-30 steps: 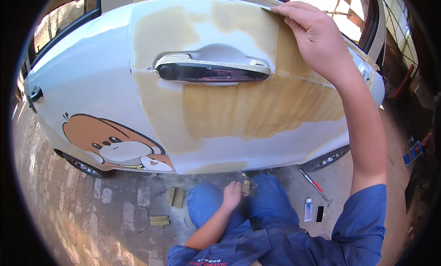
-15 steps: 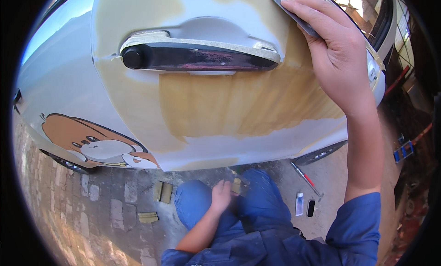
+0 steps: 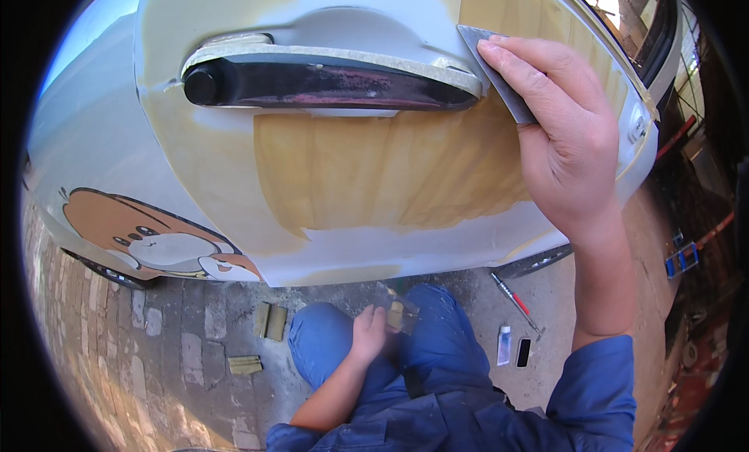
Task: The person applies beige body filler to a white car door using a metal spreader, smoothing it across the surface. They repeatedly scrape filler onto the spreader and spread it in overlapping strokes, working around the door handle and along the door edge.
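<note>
My right hand (image 3: 566, 128) is closed on a flat grey putty spreader (image 3: 497, 73). Its blade lies against the car door (image 3: 382, 241), just right of the black door handle (image 3: 335, 88). Yellowish-tan putty (image 3: 374, 171) coats the door below the handle in streaks, and further patches surround the handle. Low over my knees, my left hand (image 3: 368, 331) grips the edge of a see-through mixing board (image 3: 404, 321) bearing a small tan lump of putty (image 3: 395, 314). Its fingers are small and partly blurred. Pale masking tape (image 3: 343, 55) borders the handle's upper edge.
Sanding blocks (image 3: 270, 322) and another tan block (image 3: 245, 364) lie on the paved floor at left. A red-handled tool (image 3: 516, 302), a tube (image 3: 504, 346) and a phone (image 3: 523, 353) lie right of my knees. A cartoon animal decal (image 3: 152, 233) marks the car's left panel.
My right hand and the spreader have come down the door, from near its upper part to beside the handle's right end. The left hand stays low with the board.
</note>
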{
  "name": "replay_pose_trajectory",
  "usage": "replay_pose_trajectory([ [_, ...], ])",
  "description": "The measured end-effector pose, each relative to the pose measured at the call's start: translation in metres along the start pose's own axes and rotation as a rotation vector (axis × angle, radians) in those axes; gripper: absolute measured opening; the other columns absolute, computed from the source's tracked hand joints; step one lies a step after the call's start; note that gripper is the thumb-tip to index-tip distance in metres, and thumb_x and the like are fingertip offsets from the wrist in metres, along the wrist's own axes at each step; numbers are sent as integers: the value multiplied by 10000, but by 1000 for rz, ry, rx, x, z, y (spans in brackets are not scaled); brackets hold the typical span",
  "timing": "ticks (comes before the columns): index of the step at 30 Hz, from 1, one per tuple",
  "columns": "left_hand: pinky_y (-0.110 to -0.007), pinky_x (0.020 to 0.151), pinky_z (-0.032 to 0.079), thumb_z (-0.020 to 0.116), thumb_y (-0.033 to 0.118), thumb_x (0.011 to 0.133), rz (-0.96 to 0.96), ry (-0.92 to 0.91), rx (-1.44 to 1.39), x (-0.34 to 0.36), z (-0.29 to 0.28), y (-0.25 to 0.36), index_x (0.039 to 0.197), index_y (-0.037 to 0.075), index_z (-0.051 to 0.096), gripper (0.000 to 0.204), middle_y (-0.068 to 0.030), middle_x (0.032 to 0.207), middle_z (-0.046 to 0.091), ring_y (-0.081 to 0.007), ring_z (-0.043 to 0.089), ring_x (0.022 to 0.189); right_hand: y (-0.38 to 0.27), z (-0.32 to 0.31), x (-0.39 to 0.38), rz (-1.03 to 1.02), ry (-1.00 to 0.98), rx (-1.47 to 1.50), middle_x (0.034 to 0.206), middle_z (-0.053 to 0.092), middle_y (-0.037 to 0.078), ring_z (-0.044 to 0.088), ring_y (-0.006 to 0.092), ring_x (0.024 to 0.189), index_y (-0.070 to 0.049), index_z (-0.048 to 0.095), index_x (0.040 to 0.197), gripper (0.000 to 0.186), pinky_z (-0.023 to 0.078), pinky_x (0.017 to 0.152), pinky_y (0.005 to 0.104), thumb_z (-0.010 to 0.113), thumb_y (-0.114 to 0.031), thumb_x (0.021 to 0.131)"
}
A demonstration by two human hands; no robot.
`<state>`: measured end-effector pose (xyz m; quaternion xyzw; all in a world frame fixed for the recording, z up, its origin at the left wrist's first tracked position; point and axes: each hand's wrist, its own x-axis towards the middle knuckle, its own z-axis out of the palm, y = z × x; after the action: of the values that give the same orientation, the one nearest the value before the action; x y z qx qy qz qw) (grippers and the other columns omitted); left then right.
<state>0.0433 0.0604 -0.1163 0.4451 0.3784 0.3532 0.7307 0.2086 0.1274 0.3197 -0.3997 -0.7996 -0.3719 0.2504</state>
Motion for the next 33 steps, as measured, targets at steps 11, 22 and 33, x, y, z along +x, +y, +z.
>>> replay_pose_trajectory([
  [11,-320,614,553,482,208,1073,2,21,51,-1,-1,1,1082,-82,619,320,-149,833,732,-215,737,676,-5,5,-11,18,34,44,1153,704,159,664,320,1084,33,715,1194,508,518,967,375,562,196,738],
  [22,-321,600,569,490,197,1064,48,39,-7,11,-6,-18,1046,-84,611,306,-162,847,714,-234,733,655,19,-41,47,53,112,-16,1164,722,129,694,249,1010,-35,719,1239,308,529,907,302,581,48,976],
  [33,-319,605,581,489,187,1054,-8,25,-13,11,-6,-19,1004,-88,608,303,-179,870,709,-239,731,658,22,-16,34,82,27,44,1187,709,141,677,298,1053,-16,713,1222,399,530,947,331,573,133,879],
])
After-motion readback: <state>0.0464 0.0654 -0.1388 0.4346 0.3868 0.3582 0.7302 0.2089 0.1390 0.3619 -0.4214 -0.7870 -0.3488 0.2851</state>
